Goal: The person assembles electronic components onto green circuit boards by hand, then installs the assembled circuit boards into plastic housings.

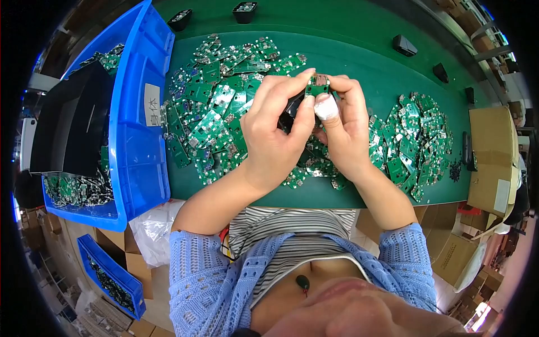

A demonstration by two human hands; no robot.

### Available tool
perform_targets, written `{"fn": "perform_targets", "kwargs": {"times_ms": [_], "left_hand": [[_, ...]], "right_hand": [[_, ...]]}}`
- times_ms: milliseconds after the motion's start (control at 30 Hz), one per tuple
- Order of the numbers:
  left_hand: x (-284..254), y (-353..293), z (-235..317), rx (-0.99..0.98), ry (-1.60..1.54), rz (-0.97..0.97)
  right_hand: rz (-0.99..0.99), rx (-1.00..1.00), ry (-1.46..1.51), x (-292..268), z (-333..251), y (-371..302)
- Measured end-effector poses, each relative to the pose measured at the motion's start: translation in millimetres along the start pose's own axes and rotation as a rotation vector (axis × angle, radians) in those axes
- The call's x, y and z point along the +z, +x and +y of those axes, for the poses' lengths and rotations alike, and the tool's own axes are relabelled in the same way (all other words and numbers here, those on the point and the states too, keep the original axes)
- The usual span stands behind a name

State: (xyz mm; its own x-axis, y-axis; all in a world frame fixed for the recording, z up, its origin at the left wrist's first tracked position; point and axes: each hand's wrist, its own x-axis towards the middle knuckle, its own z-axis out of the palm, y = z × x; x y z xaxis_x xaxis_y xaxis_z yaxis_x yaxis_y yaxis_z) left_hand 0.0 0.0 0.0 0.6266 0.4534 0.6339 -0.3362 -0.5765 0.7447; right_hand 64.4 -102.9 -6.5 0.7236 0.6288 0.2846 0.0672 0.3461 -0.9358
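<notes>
Close in front of me, both hands hold a small green circuit board (318,85) upright, with copper-coloured parts along its top. My left hand (274,124) is closed on the board's left side, thumb and index finger near its edge. From the right, the fingers and thumb of my right hand (349,126) press it; that thumb has a white wrap (326,108) round its tip. A black piece (289,112) shows behind my left fingers, mostly hidden. Loose circuit boards (216,106) lie in a heap beyond and left of my hands. A second pile of boards (418,140) lies to the right.
At the left stands a large blue bin (137,106) holding boards and a black box (73,118). Several small black housings (404,45) sit along the green table's (348,50) far side. A cardboard box (488,157) borders the right edge. Below left is a smaller blue bin (112,275).
</notes>
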Motion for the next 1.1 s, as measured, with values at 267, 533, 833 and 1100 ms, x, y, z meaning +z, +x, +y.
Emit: {"fn": "perform_targets", "kwargs": {"times_ms": [267, 533, 833, 1100], "left_hand": [[-1, 0, 0, -0.514, -0.351, -0.139], [1, -3, -15, -0.325, -0.28, -0.113], [-10, 11, -7, -0.671, -0.762, -0.12], [-21, 15, -11, -0.959, -0.873, -0.25]], "right_hand": [[0.038, 0.145, 0.015, -13, -1, 16], [0.109, 0.108, -0.073, -20, -3, 13], [0.033, 0.047, 0.045, -19, -14, 6], [-0.2, -0.031, -0.38, -16, -27, -3]]}}
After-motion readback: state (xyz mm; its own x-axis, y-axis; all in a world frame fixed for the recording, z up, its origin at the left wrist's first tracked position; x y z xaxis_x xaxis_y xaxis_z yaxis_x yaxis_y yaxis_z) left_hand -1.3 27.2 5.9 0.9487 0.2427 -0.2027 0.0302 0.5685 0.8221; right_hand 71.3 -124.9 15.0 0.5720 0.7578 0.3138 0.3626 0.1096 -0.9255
